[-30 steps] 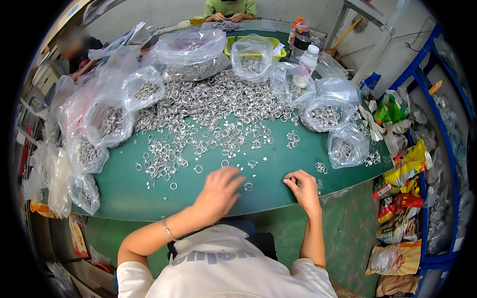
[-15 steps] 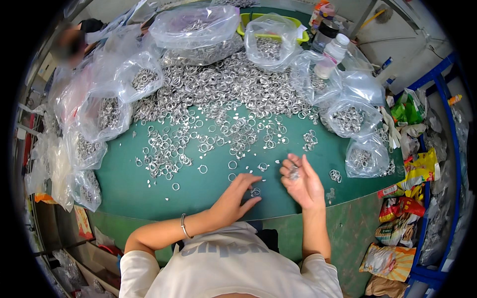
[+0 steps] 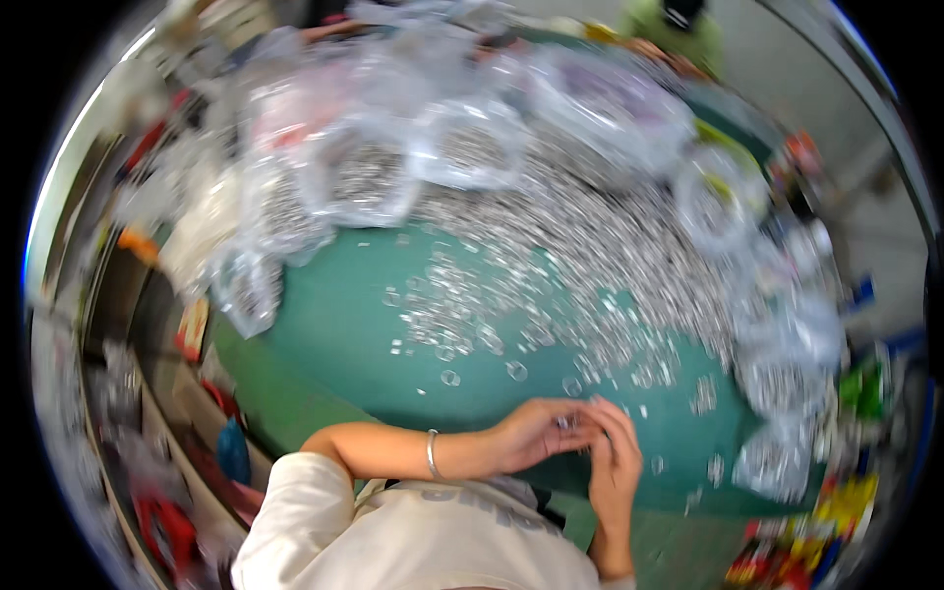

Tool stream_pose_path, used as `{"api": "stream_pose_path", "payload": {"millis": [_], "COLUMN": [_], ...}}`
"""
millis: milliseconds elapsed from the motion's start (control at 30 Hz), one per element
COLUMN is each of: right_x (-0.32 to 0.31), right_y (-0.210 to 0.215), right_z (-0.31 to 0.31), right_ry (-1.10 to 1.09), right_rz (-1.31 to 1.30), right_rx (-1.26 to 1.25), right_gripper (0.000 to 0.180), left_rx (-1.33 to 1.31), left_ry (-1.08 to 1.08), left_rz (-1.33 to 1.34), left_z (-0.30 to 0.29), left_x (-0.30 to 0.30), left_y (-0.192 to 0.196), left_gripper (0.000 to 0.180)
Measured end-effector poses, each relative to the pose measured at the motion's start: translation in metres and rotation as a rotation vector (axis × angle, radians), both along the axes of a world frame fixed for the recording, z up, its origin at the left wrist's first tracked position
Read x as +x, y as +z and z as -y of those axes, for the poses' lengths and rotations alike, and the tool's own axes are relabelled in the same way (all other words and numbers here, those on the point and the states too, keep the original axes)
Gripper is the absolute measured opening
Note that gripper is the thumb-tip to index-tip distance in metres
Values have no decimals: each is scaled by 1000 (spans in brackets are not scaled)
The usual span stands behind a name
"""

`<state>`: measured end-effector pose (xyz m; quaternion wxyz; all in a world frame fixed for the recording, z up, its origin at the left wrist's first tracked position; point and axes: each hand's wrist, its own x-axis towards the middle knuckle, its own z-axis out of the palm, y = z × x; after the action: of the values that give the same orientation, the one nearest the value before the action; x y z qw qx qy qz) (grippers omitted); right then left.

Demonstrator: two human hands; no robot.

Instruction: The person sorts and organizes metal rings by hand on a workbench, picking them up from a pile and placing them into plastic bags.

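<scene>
Low over the near part of the green table (image 3: 344, 324), my two hands meet. My left hand (image 3: 531, 438), a silver bangle on its wrist, has its fingers closed around a small shiny metal ring (image 3: 566, 423), blurred by motion. My right hand (image 3: 616, 454) is held upright with its fingers bent over against the left fingertips. Its palm and the rings in it are mostly hidden. Beyond the hands lie scattered silver rings (image 3: 447, 315), with a few single ones closer to me. A large heap of rings (image 3: 610, 231) spreads behind them.
Open clear plastic bags of rings (image 3: 364, 177) line the far and left edges; more bags (image 3: 777, 457) stand at the right. A white bottle (image 3: 811, 246) is at the far right. Across the table is a person in a green top (image 3: 678, 39). Colourful packets (image 3: 801, 541) lie lower right.
My view has swung left, so the table appears shifted and tilted. My left hand has left the tabletop and come up against my right hand, whose open palm of rings has turned inward.
</scene>
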<state>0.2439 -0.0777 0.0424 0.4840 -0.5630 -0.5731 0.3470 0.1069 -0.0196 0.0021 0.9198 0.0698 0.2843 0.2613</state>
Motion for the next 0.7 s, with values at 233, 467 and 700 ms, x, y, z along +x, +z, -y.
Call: {"api": "stream_pose_path", "payload": {"millis": [233, 467, 700], "right_x": [16, 5, 0], "right_y": [-30, -19, -25], "right_z": [18, 11, 20], "right_ry": [-261, -198, -112], "right_rz": [-83, 26, -31], "right_rx": [-82, -221, -332], "right_gripper": [18, 18, 20], "left_rx": [195, 330, 566], "left_ry": [267, 816, 1051], "left_rz": [-241, -110, -443], "left_z": [-25, -118, -166], "left_x": [-87, -185, -198], "left_y": [8, 40, 61], "left_gripper": [25, 21, 56]}}
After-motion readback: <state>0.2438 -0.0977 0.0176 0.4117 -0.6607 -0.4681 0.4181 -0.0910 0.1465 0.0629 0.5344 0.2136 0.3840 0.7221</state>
